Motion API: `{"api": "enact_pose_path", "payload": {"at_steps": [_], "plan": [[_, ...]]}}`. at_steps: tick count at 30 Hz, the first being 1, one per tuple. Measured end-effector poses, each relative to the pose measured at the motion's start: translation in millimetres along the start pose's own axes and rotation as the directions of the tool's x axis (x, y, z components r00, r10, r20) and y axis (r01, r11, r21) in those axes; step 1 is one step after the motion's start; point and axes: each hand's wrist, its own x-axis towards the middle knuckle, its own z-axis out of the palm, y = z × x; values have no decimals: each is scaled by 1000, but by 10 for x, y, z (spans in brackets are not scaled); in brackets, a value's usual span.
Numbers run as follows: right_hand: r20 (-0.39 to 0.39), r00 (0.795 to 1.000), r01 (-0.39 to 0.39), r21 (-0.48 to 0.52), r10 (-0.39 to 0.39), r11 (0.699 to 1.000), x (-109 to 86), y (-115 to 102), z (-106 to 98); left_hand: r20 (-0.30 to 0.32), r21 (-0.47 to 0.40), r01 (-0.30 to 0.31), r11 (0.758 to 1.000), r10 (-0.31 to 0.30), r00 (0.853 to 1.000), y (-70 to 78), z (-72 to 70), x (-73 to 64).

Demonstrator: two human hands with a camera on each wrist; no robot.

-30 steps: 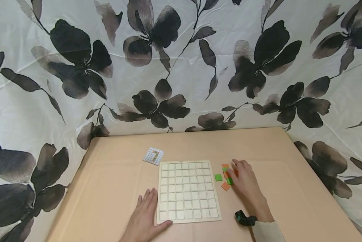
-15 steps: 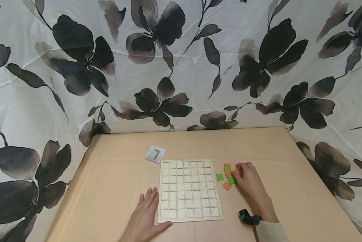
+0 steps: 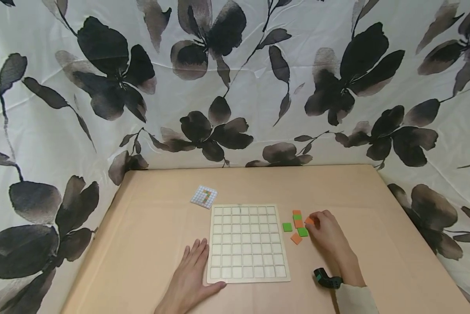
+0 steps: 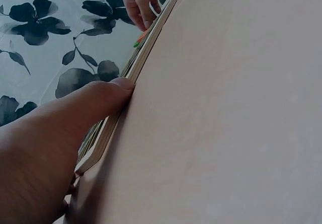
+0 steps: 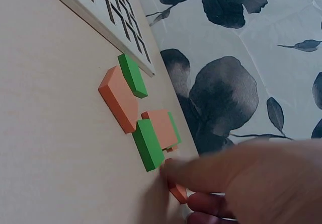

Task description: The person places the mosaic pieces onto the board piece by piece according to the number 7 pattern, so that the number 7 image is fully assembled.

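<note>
A pale wooden grid board [image 3: 246, 242] lies flat on the table. My left hand [image 3: 192, 274] rests beside it with straight fingers along its left edge; in the left wrist view the thumb [image 4: 108, 95] touches the board's near edge. Right of the board, my right hand [image 3: 331, 233] pinches an orange tile [image 3: 309, 220] between thumb and fingers; the right wrist view shows this tile [image 5: 177, 191] partly hidden. Beside that hand are loose square tiles: a separate green tile [image 3: 287, 227], a turned orange tile [image 3: 296, 238], another green tile [image 3: 303, 232], and a short column of orange and green tiles [image 3: 298, 219].
A small card with a coloured grid pattern [image 3: 204, 196] lies beyond the board's far left corner. The tan table [image 3: 160, 209] meets a floral cloth [image 3: 278, 100] behind and at the sides. A dark wrist device [image 3: 328, 279] sits at the right wrist.
My right hand has drawn slightly right, off the tile cluster, with an orange tile in its fingers. The left hand keeps its place at the board. The head view has shifted slightly.
</note>
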Motion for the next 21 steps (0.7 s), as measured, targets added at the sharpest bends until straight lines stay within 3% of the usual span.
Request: {"api": "enact_pose_path", "payload": {"at_steps": [12,21], "plan": [[43,999,-23,27,22,999,6,17,47,-8,-44,-39,998,39,999,-32,20,-29],[51,998,-29,51,26,998,63,11,16,28,-63,-17,998,19,999,-29,-23,18]]}}
